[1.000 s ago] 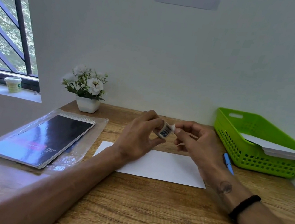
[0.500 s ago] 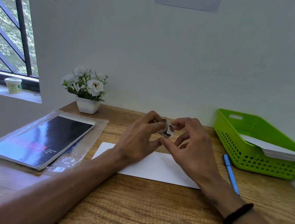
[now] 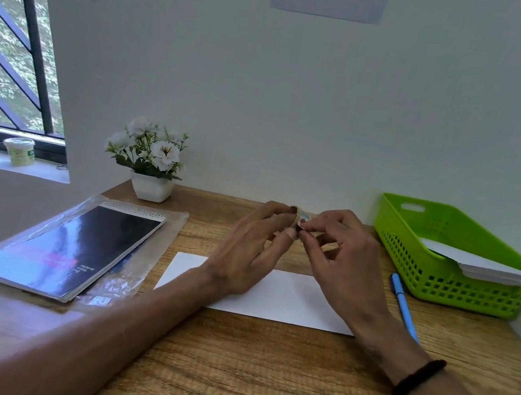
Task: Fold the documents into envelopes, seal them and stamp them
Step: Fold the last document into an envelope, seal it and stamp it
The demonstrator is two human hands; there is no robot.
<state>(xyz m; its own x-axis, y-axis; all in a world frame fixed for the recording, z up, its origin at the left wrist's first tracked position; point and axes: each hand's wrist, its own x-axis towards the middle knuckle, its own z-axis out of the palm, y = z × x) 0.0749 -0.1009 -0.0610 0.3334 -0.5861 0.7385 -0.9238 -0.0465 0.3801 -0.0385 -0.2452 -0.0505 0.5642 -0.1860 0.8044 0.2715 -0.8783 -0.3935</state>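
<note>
Fingertips [image 3: 300, 228] of both hands pinch the stamp [image 3: 303, 219] in the air | left hand [image 3: 252, 248], right hand [image 3: 343, 260] above the envelope [image 3: 303, 304] on the desk [image 3: 256, 370] | step: stamping, likely peeling | next: press the stamp onto a corner.

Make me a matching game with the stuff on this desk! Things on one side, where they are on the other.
Things:
1. stamp
2. envelope
3. pen
4. notebook

Places:
A. in a clear plastic sleeve
B. beside the green basket
C. pinched between both hands
D. flat on the desk under the hands

Pairs: 1-C, 2-D, 3-B, 4-A
</note>
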